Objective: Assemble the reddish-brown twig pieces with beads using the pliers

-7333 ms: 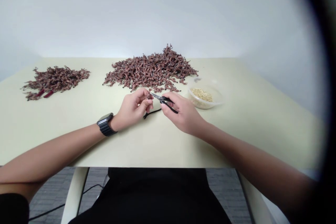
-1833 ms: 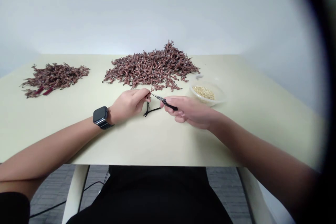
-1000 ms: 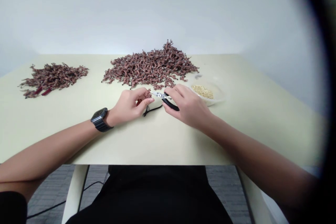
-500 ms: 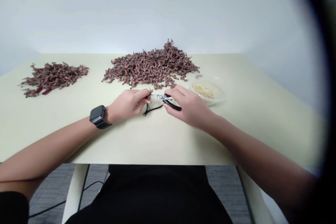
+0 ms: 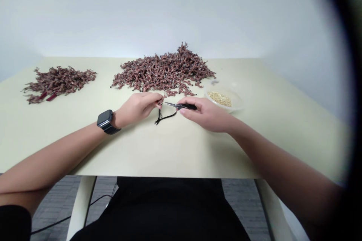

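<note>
My left hand (image 5: pixel 138 107) pinches a small reddish-brown piece (image 5: pixel 161 100) at the top of a thin black cord (image 5: pixel 165 119), which hangs down and rests in a loop on the tabletop. My right hand (image 5: pixel 206 115) grips small black-handled pliers (image 5: pixel 181 106). Their steel tips point left and stop just short of my left fingertips. The pinched spot is partly hidden by my fingers.
A large heap of reddish-brown strands (image 5: pixel 164 71) lies just beyond my hands, and a smaller heap (image 5: pixel 59 83) lies to the left. A clear bowl (image 5: pixel 223 99) of small golden pieces stands at the right. A smartwatch (image 5: pixel 105 121) is on my left wrist.
My right hand has turned flatter, and the pliers lie nearly level with their handles closer together. My left hand has barely moved and keeps its pinch.
</note>
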`<state>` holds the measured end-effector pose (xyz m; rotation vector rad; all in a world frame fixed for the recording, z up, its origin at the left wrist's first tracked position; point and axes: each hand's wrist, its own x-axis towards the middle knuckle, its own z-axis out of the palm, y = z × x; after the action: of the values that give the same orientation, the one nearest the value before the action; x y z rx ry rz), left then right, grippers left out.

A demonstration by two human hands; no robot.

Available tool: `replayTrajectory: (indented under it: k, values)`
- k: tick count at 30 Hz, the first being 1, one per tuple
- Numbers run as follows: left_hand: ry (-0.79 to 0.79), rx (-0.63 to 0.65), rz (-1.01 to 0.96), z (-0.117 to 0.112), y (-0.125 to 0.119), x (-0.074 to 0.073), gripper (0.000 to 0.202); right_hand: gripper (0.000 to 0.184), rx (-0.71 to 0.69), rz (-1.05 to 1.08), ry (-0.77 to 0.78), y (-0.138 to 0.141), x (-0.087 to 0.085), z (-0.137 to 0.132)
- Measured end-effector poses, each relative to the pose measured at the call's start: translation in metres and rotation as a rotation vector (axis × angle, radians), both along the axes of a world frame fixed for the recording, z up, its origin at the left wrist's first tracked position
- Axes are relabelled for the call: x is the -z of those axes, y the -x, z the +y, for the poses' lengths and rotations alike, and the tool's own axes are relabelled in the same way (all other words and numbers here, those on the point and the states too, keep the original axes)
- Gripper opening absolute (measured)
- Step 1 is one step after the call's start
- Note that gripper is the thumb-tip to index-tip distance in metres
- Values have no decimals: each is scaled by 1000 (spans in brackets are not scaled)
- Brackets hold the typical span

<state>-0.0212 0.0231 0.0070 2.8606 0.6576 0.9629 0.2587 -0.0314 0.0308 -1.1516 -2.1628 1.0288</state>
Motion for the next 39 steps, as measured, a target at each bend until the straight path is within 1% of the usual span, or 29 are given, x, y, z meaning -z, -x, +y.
replayTrajectory:
  k: [2, 5, 10, 18, 24, 30, 34, 37, 39]
  values:
    - [108, -65, -92, -2, -2, 3, 16, 29, 37, 65, 4, 2, 1, -1]
    - [179, -76, -137, -4, -4, 5, 15, 27, 61, 128, -12, 5, 5, -2]
    - [168, -67, -121, -6, -6, 2, 15, 24, 68, 158, -43, 8, 9, -2]
    - [169, -70, -106, -7, -7, 3, 15, 24, 46, 135, -71, 10, 9, -2]
    - [176, -77, -112, -8, -7, 2, 15, 25, 42, 137, -57, 9, 9, -3]
    - [193, -63, -89, -12, -8, 1, 14, 27, 55, 105, -39, 9, 4, -3]
    - [187, -91, -137, -12, -9, 1, 12, 26, 68, 137, -31, 9, 3, -4]
    - [193, -103, -165, -11, -9, 2, 11, 24, 80, 192, -28, 9, 6, -4]
    - [194, -96, -164, -11, -9, 1, 10, 24, 88, 187, -34, 10, 8, -4]
